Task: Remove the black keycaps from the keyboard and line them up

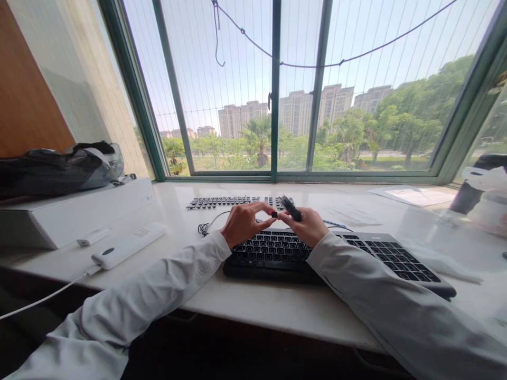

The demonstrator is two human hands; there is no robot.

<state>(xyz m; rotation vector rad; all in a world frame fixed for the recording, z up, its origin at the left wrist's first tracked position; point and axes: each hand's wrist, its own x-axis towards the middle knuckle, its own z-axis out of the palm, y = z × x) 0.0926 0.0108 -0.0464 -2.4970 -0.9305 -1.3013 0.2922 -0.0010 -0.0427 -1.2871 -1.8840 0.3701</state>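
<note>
The left hand (246,222) pinches a black keycap (274,215); the right hand (308,227) grips a dark brush (291,208). A white box (95,214), contents hidden, supports a black bag (59,171).

A pale countertop (214,303) is occupied by a black keyboard (283,254); behind the keyboard, dark keycaps (219,201) are laid out in rows; to its left, a coiled thin cable (203,229), a white oblong device (130,246), a small white block (93,237) and a white box (95,214) are placed; behind its right end, a paper sheet (418,195) is spread
</note>
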